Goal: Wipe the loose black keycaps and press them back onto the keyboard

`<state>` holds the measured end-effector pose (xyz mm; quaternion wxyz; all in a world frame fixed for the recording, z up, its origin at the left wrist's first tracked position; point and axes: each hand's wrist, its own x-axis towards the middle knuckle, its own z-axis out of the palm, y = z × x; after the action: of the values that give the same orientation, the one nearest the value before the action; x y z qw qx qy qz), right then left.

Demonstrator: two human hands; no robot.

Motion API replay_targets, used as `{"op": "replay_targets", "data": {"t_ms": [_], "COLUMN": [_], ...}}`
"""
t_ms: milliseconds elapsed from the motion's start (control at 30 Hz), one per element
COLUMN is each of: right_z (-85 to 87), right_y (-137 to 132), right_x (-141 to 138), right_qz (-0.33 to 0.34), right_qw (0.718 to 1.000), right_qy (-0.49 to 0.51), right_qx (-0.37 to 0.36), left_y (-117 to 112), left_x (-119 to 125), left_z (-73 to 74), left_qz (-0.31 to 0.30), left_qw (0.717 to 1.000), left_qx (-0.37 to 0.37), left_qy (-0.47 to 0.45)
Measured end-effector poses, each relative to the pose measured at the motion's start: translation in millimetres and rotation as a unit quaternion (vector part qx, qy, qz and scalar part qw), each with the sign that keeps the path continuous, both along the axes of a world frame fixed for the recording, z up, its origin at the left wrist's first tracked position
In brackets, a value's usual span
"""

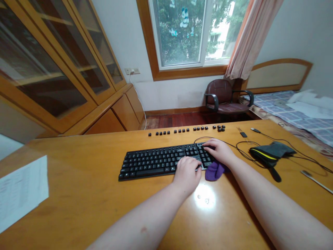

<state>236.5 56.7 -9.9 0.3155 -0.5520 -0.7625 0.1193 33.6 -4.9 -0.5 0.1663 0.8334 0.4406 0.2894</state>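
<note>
A black keyboard lies across the middle of a wooden desk. My left hand rests on its lower right part, fingers curled down over the keys. My right hand lies on the keyboard's right end, fingertips on the keys at the top. A purple cloth sits under my right wrist, against the keyboard's right edge. A row of loose black keycaps is lined up along the far edge of the desk.
A dark pouch with a yellow stripe and thin black cables lie to the right. A printed sheet of paper lies at the left. Beyond the desk stand a maroon armchair, a bed and a glass-door cabinet.
</note>
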Motion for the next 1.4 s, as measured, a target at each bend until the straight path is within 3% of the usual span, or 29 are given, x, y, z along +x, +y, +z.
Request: {"op": "replay_targets", "data": {"t_ms": [233, 533, 733, 867, 967, 1033, 1200, 1400], "right_z": [0.4, -7.6, -13.0, -2.2, 9.7, 13.4, 4.4, -5.6], "right_y": [1, 8, 6, 1, 6, 15, 42, 57], "right_x": [-1, -8, -11, 4, 28, 43, 55, 52], "right_qz": [-0.004, -0.099, -0.124, -0.219, -0.326, -0.362, -0.326, -0.329], "right_qw": [1.000, 0.985, 0.983, 0.962, 0.940, 0.931, 0.925, 0.917], "right_qy": [-0.003, 0.119, 0.129, 0.162, 0.100, 0.026, -0.146, -0.180], "right_qx": [-0.017, -0.072, -0.046, -0.002, 0.014, -0.037, -0.127, -0.134], "left_y": [0, -1, 0, 0, 0, 0, 0, 0], "left_x": [0, 0, 0, 0, 0, 0, 0, 0], "left_z": [0.2, 0.8, 1.5, 1.4, -0.3, -1.6, -2.1, -0.4], "left_qz": [-0.002, 0.001, -0.001, -0.001, -0.001, -0.001, 0.000, -0.004], "left_qw": [1.000, 1.000, 1.000, 1.000, 1.000, 1.000, 1.000, 1.000], "left_qx": [0.001, -0.002, -0.006, -0.007, -0.003, -0.001, 0.001, -0.007], "left_qy": [-0.003, -0.007, -0.012, -0.011, -0.012, -0.012, -0.016, -0.012]}}
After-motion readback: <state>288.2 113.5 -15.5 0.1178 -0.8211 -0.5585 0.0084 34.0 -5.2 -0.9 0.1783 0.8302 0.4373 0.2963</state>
